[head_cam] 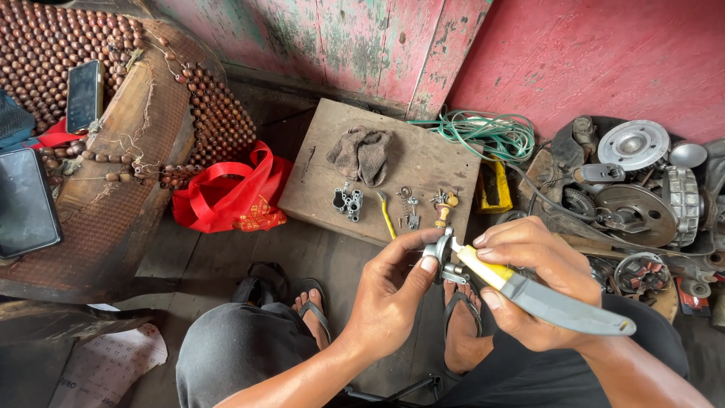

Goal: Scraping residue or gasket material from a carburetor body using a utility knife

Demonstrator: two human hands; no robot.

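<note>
My left hand (389,295) pinches a small grey metal part (440,255) between thumb and fingers, held over my lap. My right hand (532,283) grips a tool with a yellow and grey handle (544,298), its pale tip pressed against that metal part. Just beyond my hands lies a wooden board (423,166) carrying a small metal fitting (347,202), a yellow-handled tool (386,215), keys (411,211) and a brown rag (364,153).
A red bag (230,193) lies left of the board. A beaded seat (113,113) with a phone (83,94) and tablet (25,202) stands far left. Green cable (483,132) and engine parts (638,196) crowd the right. My sandalled feet (313,310) rest below.
</note>
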